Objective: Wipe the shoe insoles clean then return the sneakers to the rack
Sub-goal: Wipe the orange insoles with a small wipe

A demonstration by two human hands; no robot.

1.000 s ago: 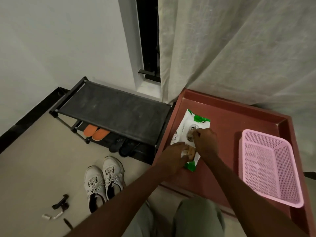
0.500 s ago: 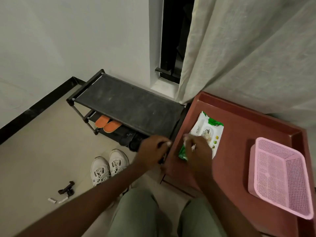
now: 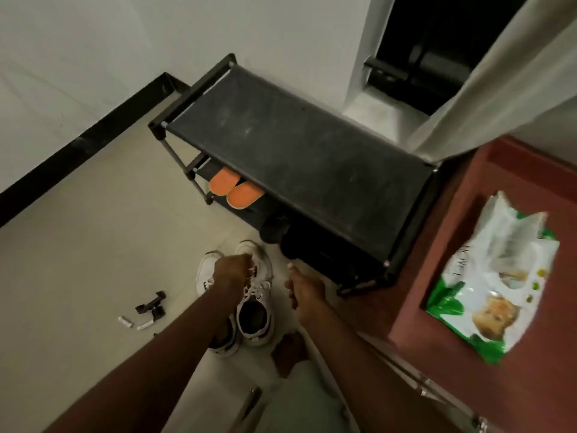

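Two white sneakers stand side by side on the floor in front of the black shoe rack [image 3: 296, 157]. My left hand [image 3: 232, 271] reaches down onto the right sneaker [image 3: 254, 320] and its curled fingers grip the tongue and laces. My left arm partly covers the left sneaker [image 3: 206, 270]. Just right of the shoes hovers my right hand [image 3: 304, 292], fingers curled, with a small pale bit of wipe at the thumb tip. Two orange insoles [image 3: 231, 187] lie on the rack's lower shelf. The wipes pack [image 3: 499, 276] lies on the red table [image 3: 462, 214].
Dark shoes [image 3: 274, 229] sit under the rack on the lower shelf. Small black and white bits [image 3: 151, 306] are scattered on the floor left of the sneakers. My bare foot [image 3: 287, 351] is beside the sneakers. A curtain [image 3: 499, 73] hangs above the table.
Both hands left the wipes pack on the table and came down to the left. My left hand took hold of the right sneaker. The view swung left and down.
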